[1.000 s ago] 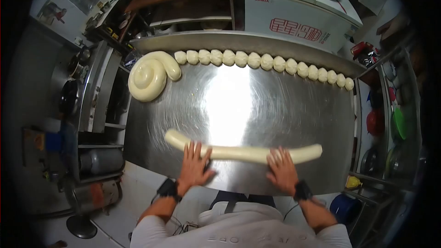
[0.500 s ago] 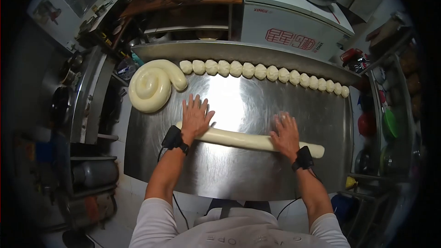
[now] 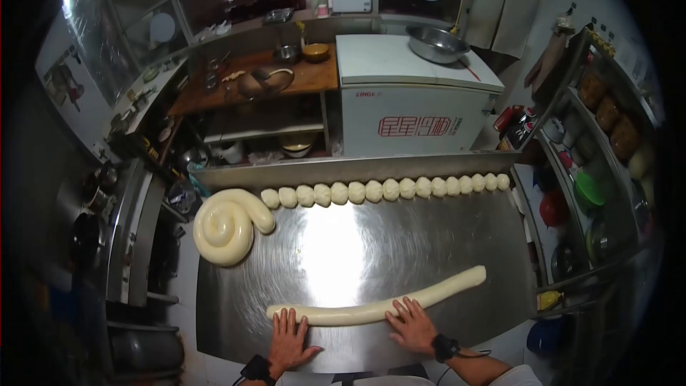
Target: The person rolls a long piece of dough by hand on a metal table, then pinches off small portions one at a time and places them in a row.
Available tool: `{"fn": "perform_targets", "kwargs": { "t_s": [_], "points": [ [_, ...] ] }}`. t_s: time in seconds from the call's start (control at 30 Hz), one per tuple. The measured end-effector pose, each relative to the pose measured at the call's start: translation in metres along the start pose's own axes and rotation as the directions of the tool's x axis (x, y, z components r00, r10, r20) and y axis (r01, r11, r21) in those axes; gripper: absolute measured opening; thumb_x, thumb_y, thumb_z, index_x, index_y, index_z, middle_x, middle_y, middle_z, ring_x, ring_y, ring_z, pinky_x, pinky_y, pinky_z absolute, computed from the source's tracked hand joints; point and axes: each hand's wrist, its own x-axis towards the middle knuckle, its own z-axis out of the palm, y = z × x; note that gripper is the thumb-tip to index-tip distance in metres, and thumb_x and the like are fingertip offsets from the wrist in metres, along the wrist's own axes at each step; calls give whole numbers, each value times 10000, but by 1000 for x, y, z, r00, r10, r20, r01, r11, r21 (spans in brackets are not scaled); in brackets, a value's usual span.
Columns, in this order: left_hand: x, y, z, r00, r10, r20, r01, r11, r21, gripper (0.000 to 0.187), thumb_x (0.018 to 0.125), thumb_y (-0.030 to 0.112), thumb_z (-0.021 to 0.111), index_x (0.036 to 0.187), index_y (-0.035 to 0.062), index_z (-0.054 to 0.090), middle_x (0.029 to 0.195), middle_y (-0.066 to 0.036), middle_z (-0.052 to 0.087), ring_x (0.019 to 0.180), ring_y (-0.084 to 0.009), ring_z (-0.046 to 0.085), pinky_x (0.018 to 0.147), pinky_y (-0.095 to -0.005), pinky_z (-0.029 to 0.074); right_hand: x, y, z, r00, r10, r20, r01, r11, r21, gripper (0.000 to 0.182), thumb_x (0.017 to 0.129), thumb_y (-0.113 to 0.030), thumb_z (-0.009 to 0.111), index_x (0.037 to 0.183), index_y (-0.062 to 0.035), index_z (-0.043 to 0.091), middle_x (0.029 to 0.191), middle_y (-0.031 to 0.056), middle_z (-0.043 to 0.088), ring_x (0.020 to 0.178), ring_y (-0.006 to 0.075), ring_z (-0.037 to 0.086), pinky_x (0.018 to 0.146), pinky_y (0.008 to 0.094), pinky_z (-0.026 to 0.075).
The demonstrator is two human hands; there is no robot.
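Observation:
A long pale dough log (image 3: pixel 343 315) lies across the near part of the steel worktop (image 3: pixel 400 243), its right end bent toward the back. Near the log's left end, my left hand (image 3: pixel 289 343) rests with its fingers on the dough and the thumb out to the side. My right hand (image 3: pixel 413 325) lies flat, fingertips on the log right of its middle. Both hands have their fingers spread. A thick dough rope coiled in a spiral (image 3: pixel 223 232) sits at the worktop's back left. Along the back edge runs a row of several dough balls (image 3: pixel 374 191).
A raised steel lip (image 3: pixel 343 166) borders the worktop's back. Behind it stand a white chest freezer (image 3: pixel 414 111) with a metal bowl (image 3: pixel 437 44) on top and a wooden table (image 3: pixel 304 78). Shelves (image 3: pixel 564 214) flank the right side, a steel counter (image 3: pixel 132 229) the left.
The view has tilted up, showing more of the room. My hands have drawn back toward my body, and the log has come nearer, now curved instead of straight.

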Motion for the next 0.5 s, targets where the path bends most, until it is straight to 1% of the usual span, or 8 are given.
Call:
{"fn": "perform_targets", "kwargs": {
  "t_s": [0.1, 0.17, 0.23, 0.3, 0.37, 0.4, 0.43, 0.5],
  "points": [
    [48, -20, -7, 998, 16, -56, -10, 995, 102, 921, 885, 749, 531, 1497, 62, 495, 1529, -375, 362, 1464, -550, 260, 1199, -675, 147, 31, 30, 23, 996, -66, -56, 69, 996, 48, 711, 954, -495, 613, 1514, -78, 474, 1583, 223, 388, 1494, 408, 314, 1236, 589, 207],
    [104, -44, -19, 993, -47, -107, 33, 991, -129, 904, 878, 752, 541, 1459, 59, 523, 1448, -323, 470, 1408, -514, 351, 1167, -672, 212, 74, 48, -1, 994, 101, -37, -101, 995, 17, 734, 955, -517, 602, 1525, -79, 454, 1571, 231, 402, 1485, 412, 325, 1235, 579, 205],
    [134, -59, -12, 978, -54, -200, 54, 999, -4, 896, 871, 755, 546, 1437, 60, 532, 1342, -268, 546, 1324, -461, 438, 1137, -670, 248, 90, 61, -4, 983, 172, -70, -173, 985, -1, 752, 947, -532, 608, 1526, -79, 450, 1565, 234, 410, 1481, 413, 330, 1233, 571, 211],
    [121, -49, -38, 999, 16, -42, -15, 999, 38, 953, 803, 767, 629, 1447, 74, 521, 1292, -251, 562, 1282, -426, 472, 1106, -654, 285, 77, 58, -9, 957, 278, -79, -279, 960, 6, 770, 939, -547, 614, 1527, -79, 446, 1559, 237, 418, 1478, 414, 334, 1230, 563, 217],
    [95, -52, -29, 997, 76, -23, -78, 991, -107, 1020, 707, 775, 719, 1436, 86, 535, 1248, -233, 575, 1228, -398, 501, 1053, -630, 334, 43, 45, -13, 985, 171, -1, -170, 979, 113, 816, 902, -563, 659, 1521, -75, 447, 1529, 235, 450, 1457, 409, 359, 1223, 550, 238],
    [87, -53, -25, 991, 124, -49, -127, 990, -55, 1087, 623, 769, 781, 1437, 93, 534, 1193, -219, 598, 1209, -384, 519, 1004, -590, 371, 29, 41, -13, 990, 113, -83, -100, 985, 139, 843, 853, -527, 739, 1506, -72, 459, 1502, 225, 473, 1437, 395, 380, 1218, 544, 254],
    [86, -52, -27, 983, 184, -6, -184, 981, -62, 1087, 623, 769, 781, 1437, 93, 534, 1193, -219, 598, 1209, -384, 519, 1004, -590, 371, 19, 37, -6, 984, 85, -159, -70, 993, 95, 885, 795, -476, 814, 1503, -77, 463, 1479, 212, 491, 1402, 381, 415, 1203, 534, 284],
    [93, -55, -30, 998, 56, -24, -58, 997, -48, 970, 598, 689, 844, 1313, 74, 617, 1057, -204, 637, 1077, -389, 600, 911, -540, 461, 24, 44, 9, 982, 70, -178, -62, 997, 50, 970, 749, -491, 842, 1542, -123, 422, 1434, 188, 539, 1350, 356, 474, 1167, 523, 325]
  ]
}}
